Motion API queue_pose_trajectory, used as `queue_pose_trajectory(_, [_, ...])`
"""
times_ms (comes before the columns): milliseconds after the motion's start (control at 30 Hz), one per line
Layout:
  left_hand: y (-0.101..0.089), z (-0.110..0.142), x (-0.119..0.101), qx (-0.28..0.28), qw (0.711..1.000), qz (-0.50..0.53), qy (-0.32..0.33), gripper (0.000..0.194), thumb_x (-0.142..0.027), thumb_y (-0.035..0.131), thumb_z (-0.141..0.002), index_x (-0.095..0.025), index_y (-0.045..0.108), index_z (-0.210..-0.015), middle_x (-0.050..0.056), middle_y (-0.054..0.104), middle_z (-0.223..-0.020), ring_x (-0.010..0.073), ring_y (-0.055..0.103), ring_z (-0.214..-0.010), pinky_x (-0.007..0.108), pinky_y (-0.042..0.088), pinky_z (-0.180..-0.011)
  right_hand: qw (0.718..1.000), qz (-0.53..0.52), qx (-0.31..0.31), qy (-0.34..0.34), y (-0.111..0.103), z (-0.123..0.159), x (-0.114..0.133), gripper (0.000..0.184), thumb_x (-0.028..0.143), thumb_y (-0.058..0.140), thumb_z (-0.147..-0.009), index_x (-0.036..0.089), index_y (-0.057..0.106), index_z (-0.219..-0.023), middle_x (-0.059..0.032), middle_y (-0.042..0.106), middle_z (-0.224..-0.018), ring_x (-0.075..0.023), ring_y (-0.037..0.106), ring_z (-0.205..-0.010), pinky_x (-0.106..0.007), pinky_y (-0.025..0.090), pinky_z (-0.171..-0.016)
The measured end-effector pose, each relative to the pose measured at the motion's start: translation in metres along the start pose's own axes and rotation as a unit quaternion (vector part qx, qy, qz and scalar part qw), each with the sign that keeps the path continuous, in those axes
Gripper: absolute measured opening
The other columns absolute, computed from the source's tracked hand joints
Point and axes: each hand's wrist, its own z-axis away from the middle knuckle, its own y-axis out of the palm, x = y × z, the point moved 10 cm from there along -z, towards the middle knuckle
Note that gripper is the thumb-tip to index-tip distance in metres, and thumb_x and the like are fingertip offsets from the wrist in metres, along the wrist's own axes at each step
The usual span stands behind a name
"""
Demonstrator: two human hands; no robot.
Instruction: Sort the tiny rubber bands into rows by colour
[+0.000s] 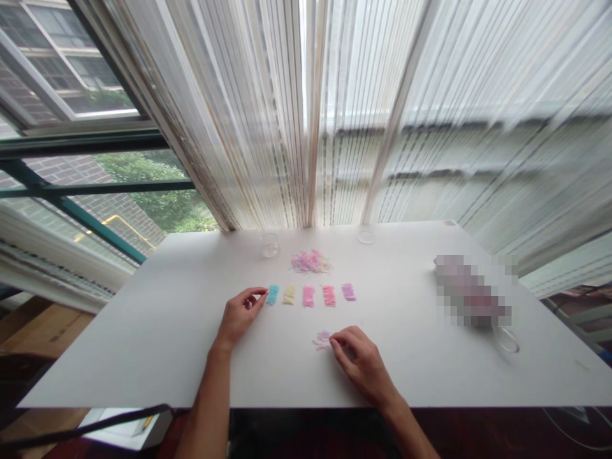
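Small thin pastel pieces, too small for me to name, lie on the white table in a row of sorted groups: blue point(273, 294), yellow point(289, 294), pink point(308, 296), coral pink point(329, 296) and purple point(349, 292). My left hand point(240, 315) is at the left edge of the blue group, thumb and forefinger pinched together. Nearer the front, my right hand point(361, 358) pinches at the right side of a little loose cluster of pale pink pieces point(321, 340). What either pinch holds is too small to make out. A mixed heap point(310, 261) lies behind the row.
A clear round container point(269, 246) stands at the back left of the table point(157, 338), and a clear ring-shaped lid point(366, 236) lies further right. A pixelated object point(471, 293) with a pale loop point(507, 340) is on the right. Striped curtains point(354, 115) hang along the back edge.
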Motion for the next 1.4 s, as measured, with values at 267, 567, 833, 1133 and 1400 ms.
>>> queue_pose_trajectory(267, [-0.001, 0.0, 0.005, -0.001, 1.0, 0.008, -0.013, 0.041, -0.053, 0.068, -0.081, -0.017, 0.079, -0.094, 0.003, 0.071, -0.075, 0.0121, 0.05, -0.058, 0.022, 0.046, -0.055, 1.0, -0.003, 0.0, 0.0, 0.0, 0.001, -0.001, 0.017, 0.025, 0.054, -0.101, 0.023, 0.066, -0.09, -0.0046, 0.066, -0.084, -0.0198, 0.064, -0.079, -0.032, 0.055, -0.072])
queue_pose_trajectory(567, [0.003, 0.001, 0.003, 0.013, 1.0, 0.016, 0.006, 0.032, -0.048, 0.068, -0.082, -0.019, 0.08, -0.092, 0.003, 0.073, -0.082, 0.0125, 0.05, -0.062, 0.023, 0.045, -0.06, 1.0, 0.001, 0.005, 0.001, 0.001, 0.001, -0.002, 0.016, 0.024, 0.054, -0.1, 0.022, 0.066, -0.091, -0.0045, 0.066, -0.084, -0.0194, 0.064, -0.078, -0.032, 0.055, -0.071])
queue_pose_trajectory(833, [0.003, 0.003, 0.006, 0.011, 0.999, 0.039, -0.011, 0.032, -0.046, 0.071, -0.078, -0.017, 0.08, -0.089, 0.002, 0.067, -0.073, 0.0111, 0.044, -0.058, 0.022, 0.039, -0.055, 1.0, 0.003, 0.002, -0.003, -0.001, 0.001, 0.0, 0.013, 0.02, 0.056, -0.098, 0.022, 0.066, -0.09, -0.0038, 0.066, -0.083, -0.0191, 0.065, -0.078, -0.03, 0.054, -0.071])
queue_pose_trajectory(1133, [0.004, 0.005, 0.022, 0.009, 0.997, 0.06, -0.056, 0.044, -0.054, 0.072, -0.075, -0.015, 0.078, -0.093, -0.001, 0.057, -0.06, 0.0111, 0.045, -0.055, 0.022, 0.036, -0.052, 1.0, -0.001, 0.008, 0.0, 0.001, 0.001, -0.002, 0.012, 0.018, 0.056, -0.098, 0.022, 0.065, -0.09, -0.0034, 0.065, -0.084, -0.0188, 0.063, -0.078, -0.03, 0.053, -0.071])
queue_pose_trajectory(1400, [0.004, 0.005, 0.033, 0.005, 0.996, 0.047, -0.081, 0.046, -0.058, 0.072, -0.076, -0.016, 0.081, -0.094, 0.005, 0.071, -0.075, 0.0148, 0.053, -0.063, 0.025, 0.041, -0.058, 1.0, -0.001, 0.013, 0.006, 0.002, 0.002, -0.005, 0.012, 0.019, 0.056, -0.099, 0.022, 0.065, -0.091, -0.0035, 0.065, -0.085, -0.0188, 0.063, -0.079, -0.031, 0.052, -0.072])
